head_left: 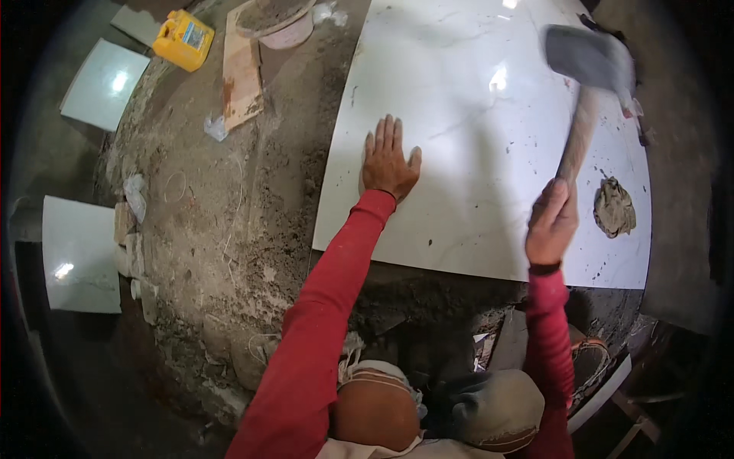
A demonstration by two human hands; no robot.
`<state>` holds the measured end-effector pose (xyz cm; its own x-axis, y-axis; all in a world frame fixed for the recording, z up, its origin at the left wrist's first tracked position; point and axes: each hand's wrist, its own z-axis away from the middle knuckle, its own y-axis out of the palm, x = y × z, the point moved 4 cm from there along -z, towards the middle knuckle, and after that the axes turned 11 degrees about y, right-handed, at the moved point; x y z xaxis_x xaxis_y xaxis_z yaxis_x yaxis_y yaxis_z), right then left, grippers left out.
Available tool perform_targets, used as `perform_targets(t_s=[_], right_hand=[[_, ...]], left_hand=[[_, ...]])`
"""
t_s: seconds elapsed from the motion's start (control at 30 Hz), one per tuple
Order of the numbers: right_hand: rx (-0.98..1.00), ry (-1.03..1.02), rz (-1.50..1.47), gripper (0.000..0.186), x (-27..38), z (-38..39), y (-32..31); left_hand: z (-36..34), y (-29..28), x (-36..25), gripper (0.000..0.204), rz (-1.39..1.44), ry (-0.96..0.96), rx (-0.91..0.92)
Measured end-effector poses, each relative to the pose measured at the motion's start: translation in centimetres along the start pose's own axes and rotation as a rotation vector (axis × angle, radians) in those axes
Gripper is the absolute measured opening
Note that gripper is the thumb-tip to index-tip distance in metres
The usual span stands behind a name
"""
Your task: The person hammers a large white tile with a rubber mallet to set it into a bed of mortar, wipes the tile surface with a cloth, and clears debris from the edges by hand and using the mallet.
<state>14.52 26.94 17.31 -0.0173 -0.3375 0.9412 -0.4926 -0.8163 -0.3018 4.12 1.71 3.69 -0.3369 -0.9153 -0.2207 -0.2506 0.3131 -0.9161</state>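
Note:
A large white tile (pixel 436 222) with faint grey veins lies in front of me, specked with dark dirt. My left hand (pixel 391 162) rests flat on its left part, fingers stretched out and thumb apart. My right hand (pixel 552 222) is wrapped round the wooden handle of a mallet (pixel 587 60). The mallet's thick dark head, blurred by motion, is over the far right part of the tile; I cannot tell whether it touches. Close to the right hand, a crumpled, muddy rag (pixel 614 208) lies on the tile.
Rough mortar-covered ground (pixel 206 191) stretches left of the tile. On it are a yellow jerrycan (pixel 183 40), a wooden board (pixel 242 73) and a pinkish basin (pixel 289 32). Pale tile pieces (pixel 105 84) lie at the far left. My knees (pixel 378 409) are below the near edge.

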Motion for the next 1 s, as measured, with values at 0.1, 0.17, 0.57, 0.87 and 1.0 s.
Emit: perform_targets(t_s=[0.1, 0.17, 0.57, 0.87, 1.0], right_hand=[[-0.012, -0.210, 0.686, 0.029, -12.1, 2.0, -0.8], [0.211, 0.030, 0.670, 0.027, -13.3, 3.1, -0.9], [0.142, 0.065, 0.200, 0.019, 1.6, 1.1, -1.4], [0.135, 0.029, -0.040, 0.029, -9.1, -1.1, -4.2], [0.011, -0.040, 0.000, 0.028, 4.9, -7.8, -3.1]], left_hand=[[0.9, 1.7, -2.0, 0.073, 0.055, 0.010, -0.025], [3.2, 1.5, -3.7, 0.074, 0.072, 0.042, 0.045], [1.1, 0.3, 0.9, 0.067, -0.108, 0.027, 0.111], [-0.1, 1.6, -0.1, 0.065, 0.061, 0.157, 0.037], [-2.3, 1.1, 2.8, 0.057, 0.024, 0.210, 0.062]])
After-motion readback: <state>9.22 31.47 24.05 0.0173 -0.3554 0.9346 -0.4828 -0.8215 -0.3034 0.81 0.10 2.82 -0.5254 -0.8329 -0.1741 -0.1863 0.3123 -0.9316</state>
